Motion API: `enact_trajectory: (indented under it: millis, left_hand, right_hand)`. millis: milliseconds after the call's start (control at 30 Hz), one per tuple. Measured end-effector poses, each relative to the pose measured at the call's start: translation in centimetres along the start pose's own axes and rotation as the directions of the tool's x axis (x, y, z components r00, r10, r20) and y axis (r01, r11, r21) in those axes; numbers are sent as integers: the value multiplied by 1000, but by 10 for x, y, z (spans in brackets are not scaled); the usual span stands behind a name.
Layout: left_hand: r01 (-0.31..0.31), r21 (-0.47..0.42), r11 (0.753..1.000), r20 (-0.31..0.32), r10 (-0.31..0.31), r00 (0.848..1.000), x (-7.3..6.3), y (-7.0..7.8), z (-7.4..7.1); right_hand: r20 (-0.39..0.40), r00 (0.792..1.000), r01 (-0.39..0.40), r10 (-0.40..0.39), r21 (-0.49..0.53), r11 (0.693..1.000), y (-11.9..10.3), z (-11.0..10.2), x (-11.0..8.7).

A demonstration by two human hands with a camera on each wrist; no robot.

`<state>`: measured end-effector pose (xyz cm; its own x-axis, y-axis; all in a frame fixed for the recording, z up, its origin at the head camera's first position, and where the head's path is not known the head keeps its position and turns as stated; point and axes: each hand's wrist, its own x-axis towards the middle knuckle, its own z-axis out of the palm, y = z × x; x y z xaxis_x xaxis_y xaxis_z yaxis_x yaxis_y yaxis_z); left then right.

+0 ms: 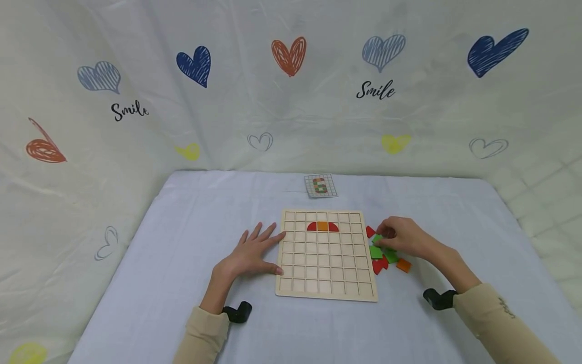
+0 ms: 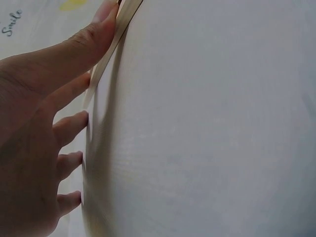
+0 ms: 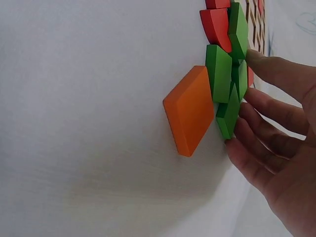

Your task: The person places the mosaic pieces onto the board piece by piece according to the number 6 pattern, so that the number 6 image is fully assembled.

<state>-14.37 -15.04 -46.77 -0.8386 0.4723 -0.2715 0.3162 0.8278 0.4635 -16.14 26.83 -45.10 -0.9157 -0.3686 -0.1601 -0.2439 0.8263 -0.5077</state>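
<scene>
A square wooden grid board (image 1: 325, 255) lies on the table; in its second row an orange square tile (image 1: 322, 226) sits between two red quarter-round tiles (image 1: 311, 227). My left hand (image 1: 249, 255), fingers spread, touches the board's left edge with its thumb and little finger side. To the right of the board is a small pile of red and green tiles (image 1: 390, 256). Over that pile, the thumb and fingertips of my right hand (image 1: 402, 235) pinch a green tile (image 3: 242, 79). Part of that tile is hidden by the fingers.
A loose orange tile (image 1: 403, 265) lies at the near right of the pile. Behind the board is a small pattern card (image 1: 321, 186) showing a coloured figure on a grid. A white cloth covers the table (image 1: 218, 202), and a curtain with hearts hangs behind it.
</scene>
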Motion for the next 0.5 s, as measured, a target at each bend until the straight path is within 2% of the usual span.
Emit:
enact_trajectory:
  millis: [500]
  left_hand:
    - [-8, 10, 1000, -1, 8, 1000, 2, -2, 2]
  right_hand:
    - [9, 998, -57, 57, -10, 998, -4, 3, 4]
